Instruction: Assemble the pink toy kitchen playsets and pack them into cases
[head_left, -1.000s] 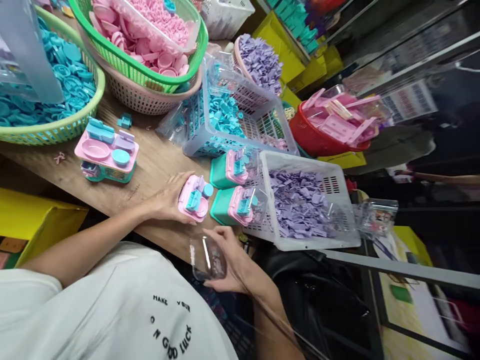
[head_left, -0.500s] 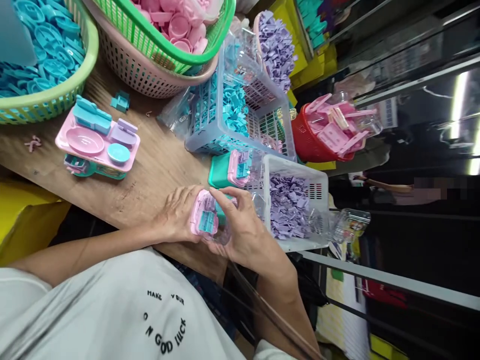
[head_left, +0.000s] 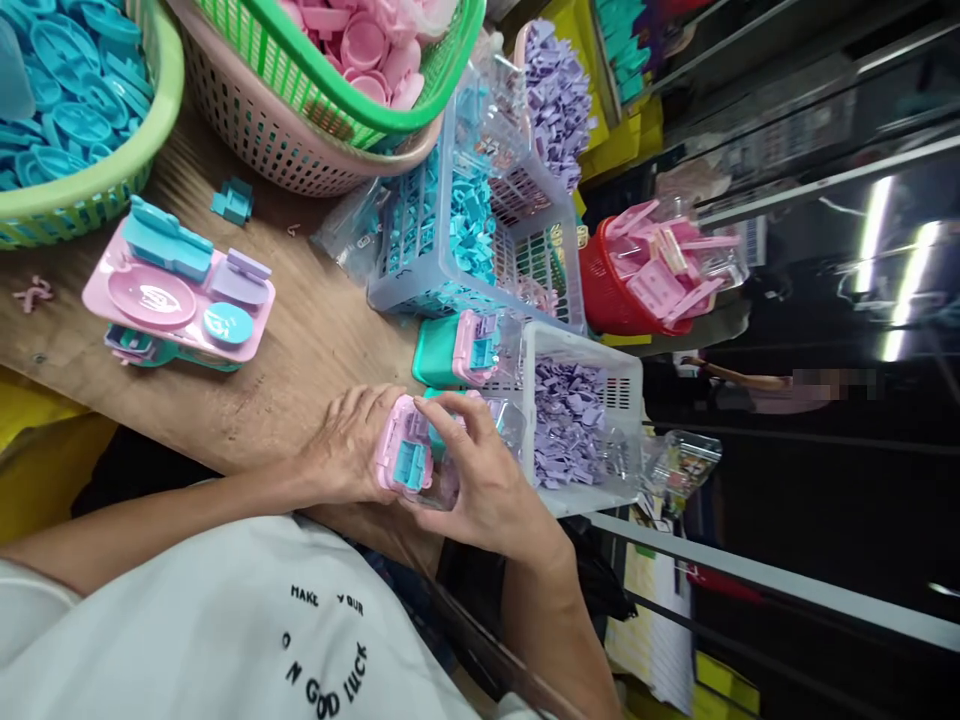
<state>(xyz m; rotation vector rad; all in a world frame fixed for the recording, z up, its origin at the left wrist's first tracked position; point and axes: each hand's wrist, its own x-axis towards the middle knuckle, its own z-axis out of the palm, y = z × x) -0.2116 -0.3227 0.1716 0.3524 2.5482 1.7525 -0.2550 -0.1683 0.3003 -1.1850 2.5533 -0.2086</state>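
Observation:
My left hand (head_left: pixel 346 440) is wrapped around the base of a small toy kitchen (head_left: pixel 409 462) with a pink top and a turquoise piece on it. My right hand (head_left: pixel 491 485) grips a clear plastic cover (head_left: pixel 448 484) at the toy's top, its fingers and thumb around the edge; the seam between the two is partly hidden. Just beyond lies a turquoise toy kitchen (head_left: pixel 435 352) on its side with a clear cover. Another one is mostly hidden behind my right fingers. An uncovered toy kitchen (head_left: pixel 157 292) with pink, blue and purple pieces stands to the left.
A white basket (head_left: pixel 529 400) of purple parts is at the right, beside a translucent crate (head_left: pixel 420 265) of blue parts. Green basket (head_left: pixel 352 95) and pale green basket (head_left: pixel 169 130) stand at the back left. A red bucket (head_left: pixel 611 290) holds pink parts. A loose blue piece (head_left: pixel 234 200) lies on the table.
My right hand has brought the clear cover from near the table edge up onto the toy kitchen's top. My left hand keeps its hold. The view has shifted closer.

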